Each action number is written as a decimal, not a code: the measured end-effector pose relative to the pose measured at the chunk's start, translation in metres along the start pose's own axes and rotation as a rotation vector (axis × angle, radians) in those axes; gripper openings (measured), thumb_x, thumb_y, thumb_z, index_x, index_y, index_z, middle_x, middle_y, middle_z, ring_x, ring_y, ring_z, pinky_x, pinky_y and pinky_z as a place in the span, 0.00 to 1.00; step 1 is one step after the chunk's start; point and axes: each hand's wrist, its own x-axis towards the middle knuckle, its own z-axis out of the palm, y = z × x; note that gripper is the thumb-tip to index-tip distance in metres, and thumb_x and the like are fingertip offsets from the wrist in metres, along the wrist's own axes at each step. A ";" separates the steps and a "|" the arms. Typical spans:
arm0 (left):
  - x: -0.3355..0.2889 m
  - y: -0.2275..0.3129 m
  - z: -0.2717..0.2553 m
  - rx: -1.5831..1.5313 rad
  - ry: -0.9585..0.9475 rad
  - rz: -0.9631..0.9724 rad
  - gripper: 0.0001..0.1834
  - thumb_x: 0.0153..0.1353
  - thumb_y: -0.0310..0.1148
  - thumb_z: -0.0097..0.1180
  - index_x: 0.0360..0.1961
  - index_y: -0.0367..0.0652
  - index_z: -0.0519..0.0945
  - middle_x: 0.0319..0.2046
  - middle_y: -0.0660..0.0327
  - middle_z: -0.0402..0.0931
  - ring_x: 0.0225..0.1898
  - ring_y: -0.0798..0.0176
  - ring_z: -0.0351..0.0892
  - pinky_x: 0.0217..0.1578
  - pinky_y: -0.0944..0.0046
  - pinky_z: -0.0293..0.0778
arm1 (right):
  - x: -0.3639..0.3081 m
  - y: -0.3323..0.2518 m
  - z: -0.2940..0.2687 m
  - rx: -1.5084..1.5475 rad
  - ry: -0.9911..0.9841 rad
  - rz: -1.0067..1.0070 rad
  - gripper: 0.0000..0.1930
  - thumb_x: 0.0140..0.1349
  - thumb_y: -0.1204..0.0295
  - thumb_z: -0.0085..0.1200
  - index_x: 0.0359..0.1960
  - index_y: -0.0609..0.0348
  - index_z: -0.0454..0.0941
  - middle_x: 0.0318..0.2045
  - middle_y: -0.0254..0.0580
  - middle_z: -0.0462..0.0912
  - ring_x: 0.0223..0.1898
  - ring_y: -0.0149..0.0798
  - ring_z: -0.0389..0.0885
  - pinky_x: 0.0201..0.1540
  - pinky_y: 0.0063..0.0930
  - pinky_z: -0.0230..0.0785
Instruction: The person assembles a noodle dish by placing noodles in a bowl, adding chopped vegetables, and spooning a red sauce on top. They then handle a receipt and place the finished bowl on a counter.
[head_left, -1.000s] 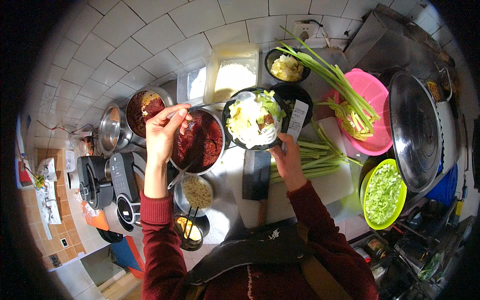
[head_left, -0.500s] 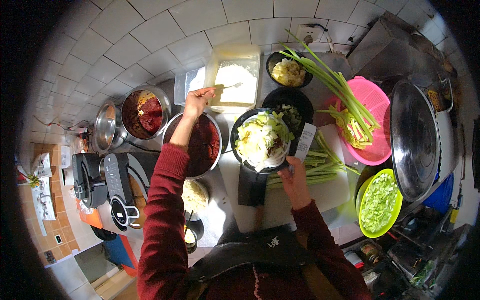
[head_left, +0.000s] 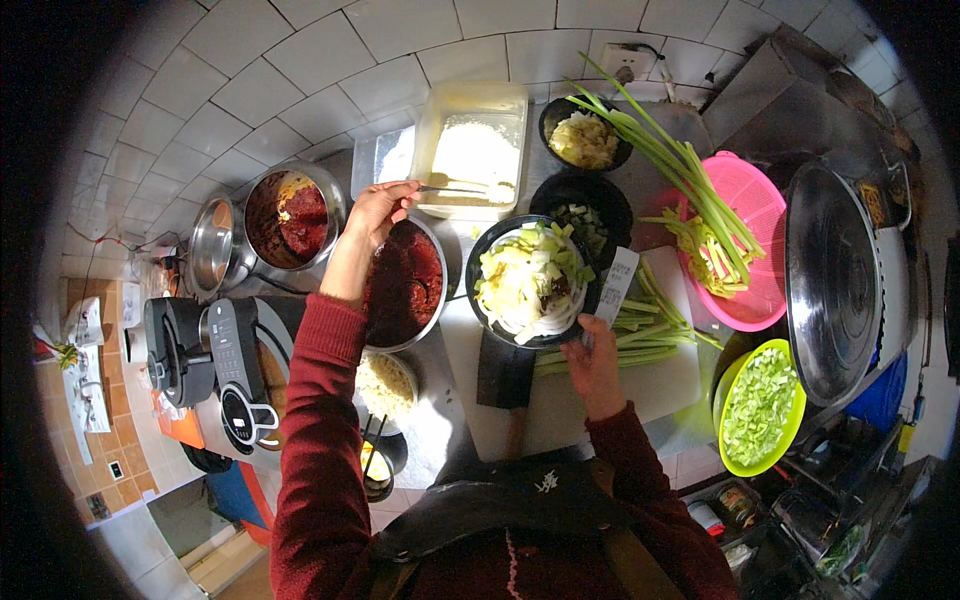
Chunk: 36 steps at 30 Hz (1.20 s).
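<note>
My left hand (head_left: 383, 212) pinches the handle end of a metal spoon (head_left: 452, 189). The spoon reaches rightward over the near part of a clear plastic tub (head_left: 424, 135) of white powder, and its bowl end carries some powder. My right hand (head_left: 597, 372) grips the rim of a black bowl (head_left: 478, 318), which is filled with chopped pale-green and white vegetables (head_left: 525, 280) and has a dark reddish spot on top. A white paper slip (head_left: 617, 275) stands up beside my right thumb, against the bowl. A cleaver (head_left: 503, 373) lies partly under the bowl on a white cutting board (head_left: 640, 388).
Pots of dark red sauce (head_left: 408, 285) stand at left, near a kitchen appliance (head_left: 240, 350). Celery stalks (head_left: 650, 320) lie on the board. At right are a pink colander (head_left: 765, 215), a yellow-green basin (head_left: 727, 455) of chopped greens and a large dark lid (head_left: 835, 280).
My left hand has shifted slightly left and down. The spoon has come back toward the tub's near edge, level and with powder on it. My right hand keeps the bowl in nearly the same place.
</note>
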 end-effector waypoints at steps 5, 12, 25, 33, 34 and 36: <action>-0.017 0.014 -0.005 -0.100 0.030 0.060 0.11 0.61 0.23 0.56 0.43 0.26 0.80 0.27 0.60 0.80 0.22 0.76 0.70 0.18 0.78 0.63 | 0.013 0.011 -0.005 -0.651 -0.235 -0.568 0.13 0.57 0.75 0.59 0.44 0.57 0.72 0.32 0.34 0.73 0.29 0.35 0.72 0.32 0.26 0.67; -0.084 0.056 0.011 -0.048 -0.004 0.226 0.12 0.62 0.24 0.56 0.45 0.26 0.79 0.27 0.61 0.79 0.20 0.77 0.68 0.18 0.80 0.60 | 0.033 0.010 0.005 -0.837 -0.437 -0.636 0.13 0.63 0.81 0.53 0.48 0.57 0.69 0.43 0.35 0.69 0.42 0.27 0.68 0.43 0.20 0.65; -0.128 0.044 -0.002 0.121 0.335 0.572 0.12 0.64 0.31 0.59 0.46 0.36 0.83 0.31 0.65 0.81 0.28 0.78 0.71 0.29 0.78 0.65 | 0.069 0.019 0.020 -0.670 -0.352 -0.464 0.11 0.60 0.69 0.58 0.42 0.52 0.71 0.39 0.28 0.74 0.41 0.27 0.73 0.39 0.22 0.68; -0.010 -0.028 -0.063 0.467 0.808 0.477 0.11 0.62 0.31 0.60 0.41 0.36 0.85 0.25 0.62 0.83 0.27 0.73 0.77 0.32 0.70 0.73 | 0.046 0.010 0.020 -0.071 -0.234 -0.014 0.14 0.58 0.67 0.59 0.44 0.49 0.72 0.44 0.28 0.73 0.47 0.28 0.73 0.45 0.21 0.69; 0.001 -0.034 -0.065 0.482 0.833 0.428 0.11 0.61 0.32 0.60 0.42 0.37 0.85 0.24 0.61 0.83 0.26 0.73 0.77 0.33 0.69 0.74 | 0.043 0.008 0.022 -0.017 -0.226 0.028 0.13 0.58 0.67 0.59 0.44 0.49 0.72 0.42 0.27 0.74 0.44 0.27 0.74 0.41 0.21 0.70; 0.012 -0.044 -0.065 0.570 0.868 0.443 0.12 0.61 0.32 0.60 0.41 0.36 0.85 0.23 0.60 0.83 0.26 0.73 0.77 0.33 0.68 0.73 | 0.037 0.003 0.027 -0.023 -0.253 0.036 0.13 0.58 0.67 0.59 0.44 0.48 0.73 0.39 0.25 0.75 0.38 0.25 0.74 0.34 0.20 0.69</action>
